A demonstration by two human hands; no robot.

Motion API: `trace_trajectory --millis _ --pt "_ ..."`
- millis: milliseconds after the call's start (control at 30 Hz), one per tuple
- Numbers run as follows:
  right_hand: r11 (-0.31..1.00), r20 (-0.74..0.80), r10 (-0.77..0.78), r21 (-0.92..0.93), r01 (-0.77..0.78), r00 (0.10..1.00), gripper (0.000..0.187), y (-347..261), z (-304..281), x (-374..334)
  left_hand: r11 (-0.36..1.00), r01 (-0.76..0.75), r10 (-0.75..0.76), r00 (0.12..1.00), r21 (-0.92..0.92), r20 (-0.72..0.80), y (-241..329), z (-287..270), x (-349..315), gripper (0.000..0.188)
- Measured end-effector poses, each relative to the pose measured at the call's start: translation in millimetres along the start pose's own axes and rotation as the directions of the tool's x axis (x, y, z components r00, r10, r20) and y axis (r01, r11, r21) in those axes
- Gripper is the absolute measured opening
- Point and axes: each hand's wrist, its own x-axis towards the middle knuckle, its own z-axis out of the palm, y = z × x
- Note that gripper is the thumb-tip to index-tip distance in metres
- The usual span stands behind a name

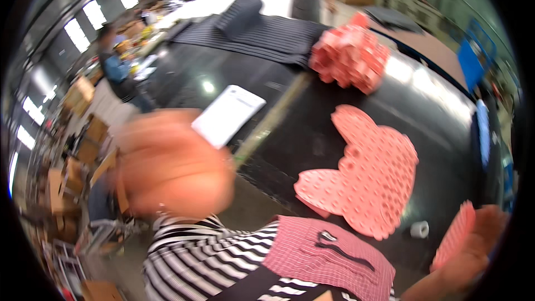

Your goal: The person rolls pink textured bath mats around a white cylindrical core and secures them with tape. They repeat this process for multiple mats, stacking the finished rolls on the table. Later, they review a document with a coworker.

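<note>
Black table (446, 159) extending beyond blurred left hand (175, 164), grip unclear; right hand (484, 239) seemingly grasping pink mat (452, 239), possibly slipping if loose.

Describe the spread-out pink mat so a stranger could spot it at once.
Find the black tabletop at centre. On its right part, between a pink heap farther back and a small white roll, lies the pink mat. Unlike the bunched heap, it is spread out, showing round bumps and two ear-like lobes toward the left.
</note>
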Motion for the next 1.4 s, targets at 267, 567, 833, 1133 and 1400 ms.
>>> trace_trajectory --millis 267,567,833,1133,1400 --pt "0.693 0.529 0.505 -0.720 0.046 0.682 0.051 227 -44 -206 0.922 0.266 -0.253 -0.138 0.282 0.958 -43 -20 -337 0.086" --pt "0.524 0.796 0.249 -0.590 0.614 0.552 0.052 270 -74 -252 0.999 0.034 -0.014 -0.017 0.015 1.000 -47 -16 -380 0.035" --pt "0.513 0.447 0.643 -0.854 0.084 0.621 0.006 215 -43 -153 0.905 0.277 -0.155 -0.493 0.323 0.856 -51 55 -324 0.025" --pt "0.280 0.593 -0.041 -0.766 0.579 0.804 0.014 193 -27 -82 0.971 -0.220 0.017 0.473 0.100 0.881 -73 106 -261 0.014" --pt "0.491 0.502 0.329 -0.814 0.309 0.800 0.015 221 -43 -223 0.993 0.050 -0.114 0.152 0.108 0.982 -22 19 -399 0.017"
